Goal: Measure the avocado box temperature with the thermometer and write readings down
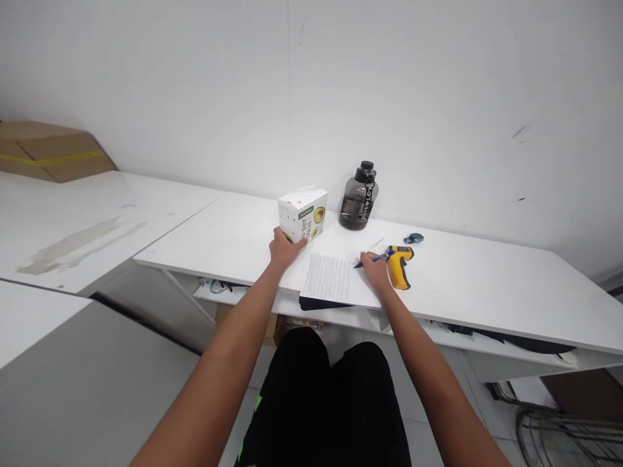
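Observation:
My left hand (285, 250) grips the lower front of a white box (302, 211) printed with avocados, which stands on the white table. Between the fingers of my right hand (374, 267) is a blue pen (382, 258), its tip over the right part of a handwritten sheet of paper (331, 277). Something flat and black (324, 304) shows under the sheet at the table's front edge. Just right of my right hand lies a yellow and black gun-shaped device (400, 267).
A dark translucent water bottle (357, 198) stands by the wall. Behind the yellow device lies a small dark bluish object (413, 238). A cardboard box (53, 152) rests on the left table (160, 194). Below the tabletop runs a shelf (287, 307) with assorted things.

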Demonstrator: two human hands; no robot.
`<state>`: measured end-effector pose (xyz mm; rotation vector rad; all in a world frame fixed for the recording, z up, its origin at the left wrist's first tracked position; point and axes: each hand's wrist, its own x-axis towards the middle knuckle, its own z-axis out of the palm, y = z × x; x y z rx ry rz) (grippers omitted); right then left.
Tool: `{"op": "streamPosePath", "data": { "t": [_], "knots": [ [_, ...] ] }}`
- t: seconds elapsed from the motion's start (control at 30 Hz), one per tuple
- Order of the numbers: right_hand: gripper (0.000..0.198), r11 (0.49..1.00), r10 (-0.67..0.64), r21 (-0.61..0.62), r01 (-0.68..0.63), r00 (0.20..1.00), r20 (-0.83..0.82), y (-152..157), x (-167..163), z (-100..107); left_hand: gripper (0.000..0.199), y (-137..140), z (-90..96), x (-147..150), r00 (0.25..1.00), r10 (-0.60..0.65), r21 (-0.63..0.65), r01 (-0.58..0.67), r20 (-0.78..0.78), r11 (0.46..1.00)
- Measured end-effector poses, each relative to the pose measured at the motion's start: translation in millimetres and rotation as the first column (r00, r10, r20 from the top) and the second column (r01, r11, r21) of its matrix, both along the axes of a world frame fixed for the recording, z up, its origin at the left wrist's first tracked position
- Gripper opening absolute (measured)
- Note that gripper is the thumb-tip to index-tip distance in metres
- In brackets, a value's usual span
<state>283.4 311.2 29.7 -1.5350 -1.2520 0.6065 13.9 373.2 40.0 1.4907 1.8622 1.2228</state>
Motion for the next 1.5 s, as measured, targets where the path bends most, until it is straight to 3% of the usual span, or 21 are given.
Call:
{"op": "streamPosePath", "data": {
  "t": [0.87, 1.1, 1.5],
  "knots": [
    [0.027, 1.0, 0.009, 0.021, -0.008, 1.0, -0.017, -3, -2, 1, 0.065, -1, 0.3, 1, 1.0, -0.005, -0.001, 0.005, 0.003, 1.0],
    [0.03, 0.98, -0.168, 0.091, 0.178, 0.98, -0.103, -8, -4, 5, 0.065, -1, 0.2, 1, 1.0, -0.006, -0.003, 0.006, -0.003, 1.0],
    [0.031, 0.983, -0.165, 0.069, 0.172, 0.982, -0.09, -6, -4, 7, 0.065, 1, -1.1, 1, 1.0, 0.002, 0.011, -0.002, -0.008, 1.0]
  ]
}}
